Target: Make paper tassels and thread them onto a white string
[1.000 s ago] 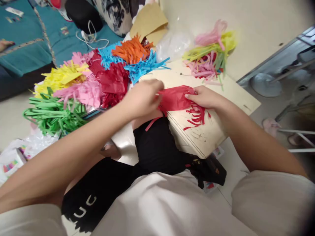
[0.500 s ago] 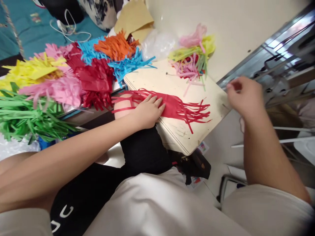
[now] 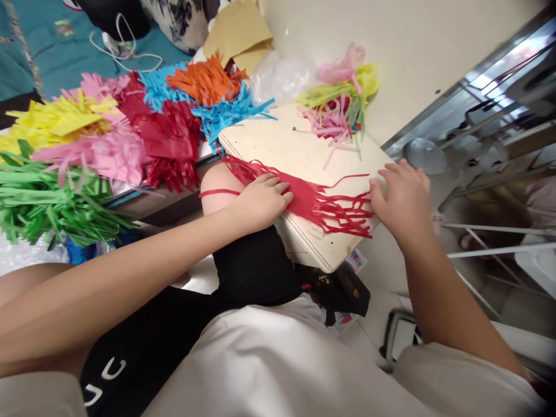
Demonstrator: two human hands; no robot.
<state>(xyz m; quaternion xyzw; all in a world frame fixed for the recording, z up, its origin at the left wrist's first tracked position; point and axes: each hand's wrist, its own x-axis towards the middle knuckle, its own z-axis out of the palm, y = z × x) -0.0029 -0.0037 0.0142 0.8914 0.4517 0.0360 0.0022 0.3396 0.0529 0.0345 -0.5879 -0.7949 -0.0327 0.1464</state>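
Observation:
A red tissue-paper fringe [image 3: 304,197] lies on the cream board [image 3: 269,136], its uncut middle band flat and its cut strips spreading to both sides. My left hand [image 3: 263,202] rests flat on the left part of that band, fingers stretched out and pressing it down. Some left strips hang past the board's edge over my knee. At the right tips of the strips is my right hand [image 3: 403,200], fingers apart by the board's right corner; whether it touches a strip I cannot tell.
Left of the board are piled fringes in green [image 3: 56,197], yellow [image 3: 61,119], pink [image 3: 99,153], dark red [image 3: 167,142], blue [image 3: 226,113] and orange [image 3: 206,78]. Paper scraps [image 3: 343,98] and a clear plastic bag [image 3: 280,75] lie behind. White metal bars [image 3: 495,229] stand at right.
My right hand has come down and left toward the strip ends, its fingers spreading. The right strips lie lower and more spread; the left ones have shifted too. My left hand stays on the band.

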